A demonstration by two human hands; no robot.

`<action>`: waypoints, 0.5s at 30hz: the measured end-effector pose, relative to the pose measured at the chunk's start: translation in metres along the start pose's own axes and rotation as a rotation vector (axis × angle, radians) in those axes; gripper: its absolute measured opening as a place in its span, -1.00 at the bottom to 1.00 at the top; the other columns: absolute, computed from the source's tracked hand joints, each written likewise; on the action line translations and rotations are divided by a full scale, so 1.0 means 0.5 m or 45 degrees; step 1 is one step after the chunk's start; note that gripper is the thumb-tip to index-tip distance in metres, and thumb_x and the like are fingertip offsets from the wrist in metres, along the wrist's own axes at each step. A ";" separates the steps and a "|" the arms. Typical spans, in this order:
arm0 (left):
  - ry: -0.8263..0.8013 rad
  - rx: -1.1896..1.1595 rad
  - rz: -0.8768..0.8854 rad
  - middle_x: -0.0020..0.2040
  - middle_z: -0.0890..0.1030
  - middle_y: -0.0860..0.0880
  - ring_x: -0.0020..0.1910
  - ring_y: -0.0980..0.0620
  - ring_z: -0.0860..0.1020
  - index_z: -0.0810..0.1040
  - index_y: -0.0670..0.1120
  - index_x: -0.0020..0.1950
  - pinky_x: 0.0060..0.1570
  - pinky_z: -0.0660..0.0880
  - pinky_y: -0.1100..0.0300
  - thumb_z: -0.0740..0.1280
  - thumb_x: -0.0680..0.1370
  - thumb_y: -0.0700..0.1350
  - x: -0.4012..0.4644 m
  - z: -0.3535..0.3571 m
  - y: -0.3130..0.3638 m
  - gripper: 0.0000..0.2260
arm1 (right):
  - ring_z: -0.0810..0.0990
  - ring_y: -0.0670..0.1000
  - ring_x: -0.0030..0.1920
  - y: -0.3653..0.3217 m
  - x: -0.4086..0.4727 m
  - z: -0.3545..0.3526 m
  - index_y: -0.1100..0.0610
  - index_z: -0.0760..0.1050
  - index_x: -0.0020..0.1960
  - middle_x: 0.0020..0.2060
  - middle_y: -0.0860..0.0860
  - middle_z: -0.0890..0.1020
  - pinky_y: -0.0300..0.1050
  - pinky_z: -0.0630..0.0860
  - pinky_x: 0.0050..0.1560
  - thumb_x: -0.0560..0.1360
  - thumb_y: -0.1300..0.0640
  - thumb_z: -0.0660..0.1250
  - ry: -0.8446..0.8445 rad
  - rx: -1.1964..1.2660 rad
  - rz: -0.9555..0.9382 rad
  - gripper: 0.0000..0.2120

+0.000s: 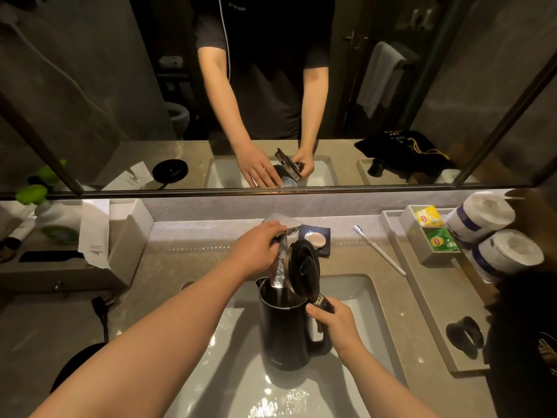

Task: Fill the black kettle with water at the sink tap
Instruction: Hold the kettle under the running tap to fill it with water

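The black kettle stands upright in the white sink basin with its lid flipped open. My right hand grips its handle at the top. The chrome tap slopes down over the kettle's mouth, and a thin stream of water runs from its spout into the kettle. My left hand rests on the tap's flat lever, fingers closed around it.
A soap dish sits behind the tap. A toothbrush lies on the counter to the right, beside a tray with tea bags, toilet rolls and a black ring. The kettle base and its cord lie at the left. A mirror spans above.
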State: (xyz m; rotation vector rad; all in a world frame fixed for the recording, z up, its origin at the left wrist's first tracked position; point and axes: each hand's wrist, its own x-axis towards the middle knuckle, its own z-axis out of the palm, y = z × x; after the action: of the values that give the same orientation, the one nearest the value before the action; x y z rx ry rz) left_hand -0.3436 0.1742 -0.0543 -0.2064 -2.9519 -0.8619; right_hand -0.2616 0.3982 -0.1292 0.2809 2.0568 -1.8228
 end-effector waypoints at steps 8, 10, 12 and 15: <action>-0.062 -0.014 -0.040 0.49 0.33 0.03 0.40 -0.02 0.35 0.33 0.08 0.45 0.30 0.31 0.08 0.27 0.51 -0.17 -0.010 0.003 0.000 -0.50 | 0.53 0.01 -0.38 0.007 -0.003 0.004 0.07 0.60 -0.30 -0.50 -0.10 0.61 -0.12 0.48 -0.29 0.43 0.13 0.50 0.030 0.006 -0.011 -0.85; -0.072 -0.017 -0.040 0.49 0.32 0.02 0.40 -0.02 0.34 0.32 0.07 0.45 0.31 0.31 0.06 0.27 0.51 -0.18 -0.009 0.003 0.000 -0.49 | 0.53 0.01 -0.40 0.006 -0.004 0.004 0.07 0.59 -0.32 -0.50 -0.08 0.60 -0.12 0.47 -0.31 0.42 0.13 0.50 0.034 0.016 -0.013 -0.83; -0.076 -0.016 -0.046 0.50 0.31 0.02 0.41 -0.02 0.33 0.32 0.08 0.45 0.31 0.30 0.06 0.26 0.50 -0.17 -0.010 0.003 0.000 -0.48 | 0.51 0.03 -0.41 0.007 -0.005 0.004 0.09 0.59 -0.32 -0.50 -0.06 0.59 -0.11 0.47 -0.33 0.42 0.13 0.51 0.038 0.014 -0.014 -0.83; -0.085 -0.014 -0.060 0.51 0.29 0.03 0.42 -0.03 0.32 0.29 0.10 0.46 0.32 0.29 0.05 0.27 0.50 -0.17 -0.012 0.005 0.000 -0.46 | 0.53 0.04 -0.38 0.011 -0.007 0.006 0.08 0.60 -0.27 -0.50 -0.10 0.61 -0.13 0.49 -0.33 0.43 0.13 0.49 0.052 0.004 -0.006 -0.86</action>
State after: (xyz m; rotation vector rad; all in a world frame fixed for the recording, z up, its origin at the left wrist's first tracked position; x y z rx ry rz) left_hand -0.3375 0.1749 -0.0569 -0.1696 -3.0256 -0.8949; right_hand -0.2558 0.3965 -0.1331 0.3167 2.0832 -1.8381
